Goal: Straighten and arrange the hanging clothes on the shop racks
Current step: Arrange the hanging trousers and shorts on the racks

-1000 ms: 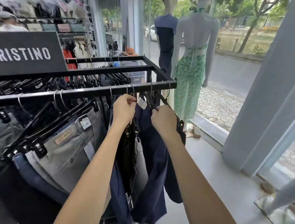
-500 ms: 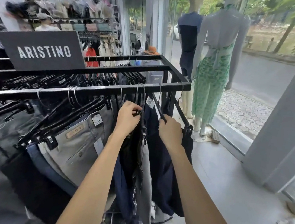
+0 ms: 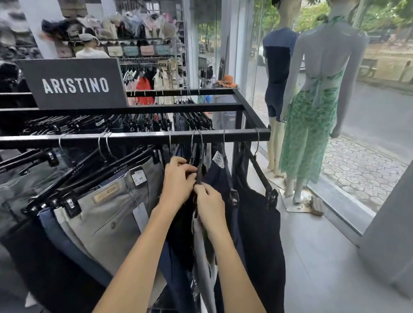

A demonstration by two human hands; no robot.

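Shop floor: a person's L hand (image 3: 178,179) and R hand (image 3: 209,208), nearly touching, both pinch a black hanger (image 3: 200,168) carrying dark trousers (image 3: 179,228) on the front rail (image 3: 125,138), just beside grey trousers (image 3: 106,212) tagged "31". Sign (image 3: 76,85) and nearby hanger (image 3: 120,169) read "ARISTINO".
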